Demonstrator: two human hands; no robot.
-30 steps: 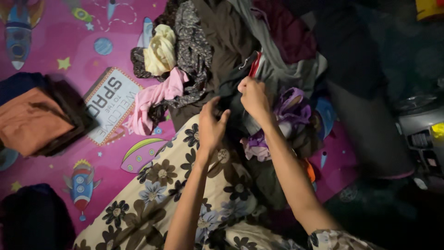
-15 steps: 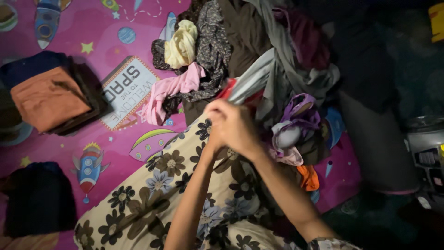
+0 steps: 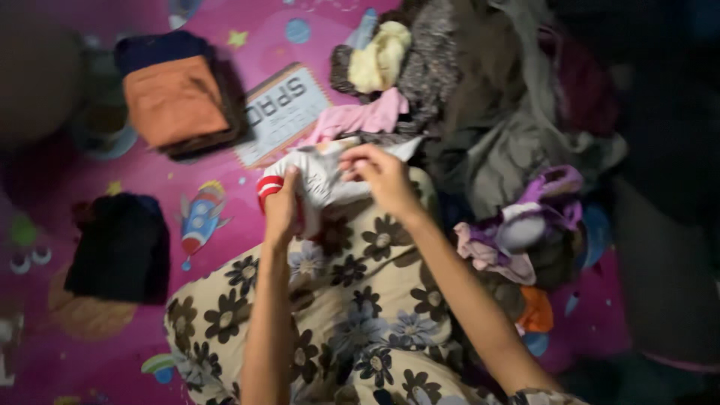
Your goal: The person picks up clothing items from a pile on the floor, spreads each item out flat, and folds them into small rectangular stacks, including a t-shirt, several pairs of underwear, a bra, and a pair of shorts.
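Head view: left hand (image 3: pixel 281 206) clamped on red-banded edge of grey-white garment (image 3: pixel 319 176); right hand (image 3: pixel 381 176) pinching same garment at 3 o'clock of left. Garment held over floral-print lap (image 3: pixel 345 300), centre frame. Earlier both hands were bunched together tugging grey cloth out of clothes pile (image 3: pixel 495 127); now hands spread apart, garment free of pile. Folded orange cloth (image 3: pixel 174 101) at 10 o'clock, dark folded stack (image 3: pixel 120 247) at 9 o'clock, on pink space-print mat (image 3: pixel 225 172).
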